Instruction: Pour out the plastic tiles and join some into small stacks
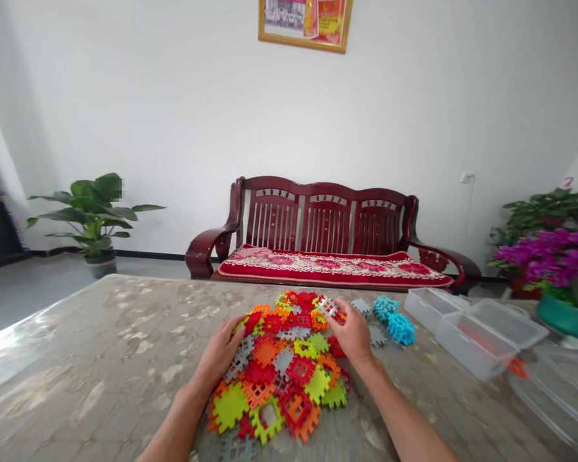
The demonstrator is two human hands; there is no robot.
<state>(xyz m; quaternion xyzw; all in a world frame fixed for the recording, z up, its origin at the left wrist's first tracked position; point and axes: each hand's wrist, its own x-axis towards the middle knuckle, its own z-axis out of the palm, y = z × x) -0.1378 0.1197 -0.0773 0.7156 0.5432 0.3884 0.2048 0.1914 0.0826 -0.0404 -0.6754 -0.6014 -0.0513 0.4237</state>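
A heap of interlocking plastic tiles (284, 369) in red, orange, green and grey lies on the marbled table (101, 359). My left hand (220, 353) rests on the heap's left side, fingers curled over the pieces. My right hand (350, 333) is at the heap's far right, pinching a grey-white tile (327, 307) between thumb and fingers. Just right of it lie loose grey tiles (376, 335) and a cluster of joined blue tiles (395, 321).
Clear plastic boxes (467, 333) and lids (559, 391) stand at the table's right, beside a green pot of purple flowers (563, 269). Beyond the table are a dark red wooden bench (322, 237) with a patterned cushion, a potted plant (96, 218) and a white wall.
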